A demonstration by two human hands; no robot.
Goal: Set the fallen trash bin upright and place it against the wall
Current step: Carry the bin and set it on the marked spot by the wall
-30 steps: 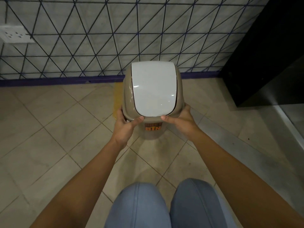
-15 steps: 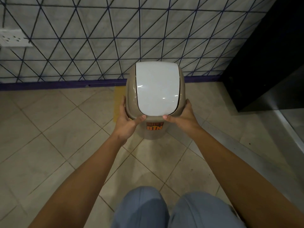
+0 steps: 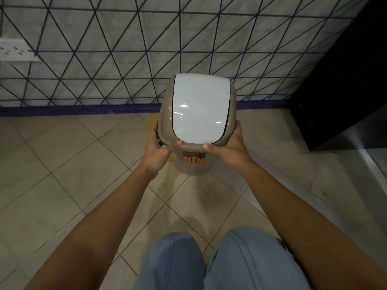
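Observation:
The tan trash bin [image 3: 194, 167] stands upright on the floor, close to the tiled wall [image 3: 125, 49]. Its white swing lid [image 3: 200, 109] is closed, and an orange "BIN" label shows on the near side. My left hand [image 3: 161, 148] grips the left side of the lid rim, thumb on the front edge. My right hand [image 3: 229, 146] grips the right side of the rim the same way. The bin's base and far side are hidden, so I cannot tell whether it touches the wall.
A purple skirting strip [image 3: 73, 110] runs along the wall's foot. A tall black cabinet [image 3: 345, 80] stands at the right. A white wall socket [image 3: 15, 50] sits at the far left. Beige floor tiles [image 3: 62, 174] spread to the left. My knees [image 3: 209, 262] are at the bottom.
Both hands have carried the bin a little farther from me, toward the wall. Their grip on the rim is unchanged.

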